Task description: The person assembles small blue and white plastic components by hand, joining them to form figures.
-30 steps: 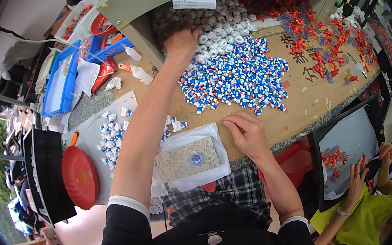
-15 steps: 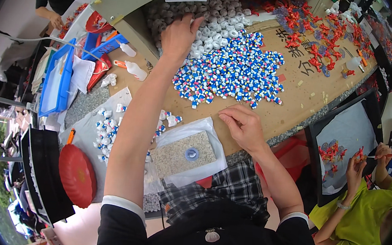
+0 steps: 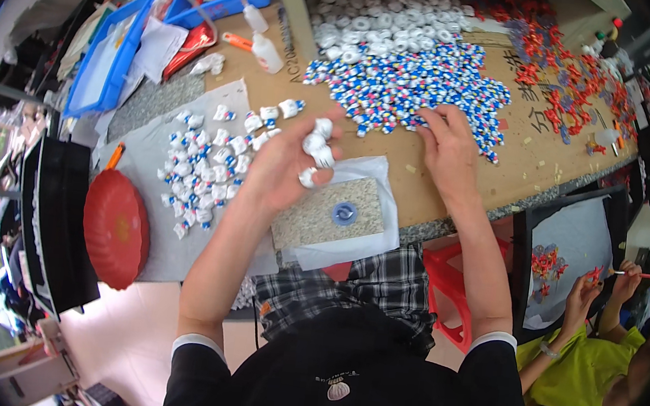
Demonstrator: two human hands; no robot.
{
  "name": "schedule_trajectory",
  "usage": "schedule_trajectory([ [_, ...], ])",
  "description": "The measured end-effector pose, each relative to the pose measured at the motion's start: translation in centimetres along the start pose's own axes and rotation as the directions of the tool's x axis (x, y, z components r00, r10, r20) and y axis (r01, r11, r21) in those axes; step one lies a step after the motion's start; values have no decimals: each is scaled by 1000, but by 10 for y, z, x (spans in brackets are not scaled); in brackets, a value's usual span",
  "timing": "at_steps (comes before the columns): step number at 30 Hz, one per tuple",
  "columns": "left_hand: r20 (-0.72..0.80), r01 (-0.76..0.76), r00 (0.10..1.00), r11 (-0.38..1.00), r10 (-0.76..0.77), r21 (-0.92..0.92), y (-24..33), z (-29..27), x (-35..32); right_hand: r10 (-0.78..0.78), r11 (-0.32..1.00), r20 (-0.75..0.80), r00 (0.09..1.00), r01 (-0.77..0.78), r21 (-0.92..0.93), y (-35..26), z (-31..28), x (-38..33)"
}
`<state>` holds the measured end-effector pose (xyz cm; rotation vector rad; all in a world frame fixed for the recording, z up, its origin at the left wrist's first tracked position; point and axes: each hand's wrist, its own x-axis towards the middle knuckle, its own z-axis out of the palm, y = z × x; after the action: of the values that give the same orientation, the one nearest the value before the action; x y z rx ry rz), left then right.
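Observation:
My left hand (image 3: 281, 168) is turned palm up with its fingers curled round several white plastic pieces (image 3: 318, 145). It hovers between the group of joined white-and-blue pieces (image 3: 205, 171) on grey paper and a speckled stone slab (image 3: 299, 220). On the slab, which lies on white sheeting, sits a small round clear-blue holder (image 3: 344, 213). At the near edge of a heap of small blue-and-white pieces (image 3: 401, 84), my right hand (image 3: 454, 157) has thumb and fingers pinched together. Whatever is between those fingertips is hidden. White ring-like pieces (image 3: 383, 23) are heaped behind.
Red parts (image 3: 582, 91) are spread at the far right. White bottles (image 3: 266, 52), blue trays (image 3: 106, 61) and a red scalloped dish (image 3: 116, 229) stand to the left. A co-worker in yellow-green (image 3: 583, 389) holds a brush over a black tray (image 3: 523, 279) at the right.
My left hand has come back from the heap of white pieces, now with several in its palm. My right hand has moved forward to the blue-and-white heap. The view has shifted.

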<state>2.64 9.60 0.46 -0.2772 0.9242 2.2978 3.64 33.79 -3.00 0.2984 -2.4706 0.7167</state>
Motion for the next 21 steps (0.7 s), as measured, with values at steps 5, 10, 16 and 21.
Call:
schedule_trajectory([
  [5, -27, -55, 998, 996, 54, -73, -24, -2, -39, 90, 983, 96, 991, -104, 149, -9, -9, -4],
  [10, -23, -79, 997, 995, 77, -61, -32, 1, -63, 294, 655, 284, 913, -409, 635, -36, -19, -16],
  [16, -66, -91, 993, 992, 97, 86, -49, 7, -80, 299, 233, 577, 760, -644, 728, -67, -30, -22],
  [21, -102, -93, 991, 995, 88, -41, -61, 10, -95, 234, 432, 566, 790, -606, 668, -66, -33, -29],
])
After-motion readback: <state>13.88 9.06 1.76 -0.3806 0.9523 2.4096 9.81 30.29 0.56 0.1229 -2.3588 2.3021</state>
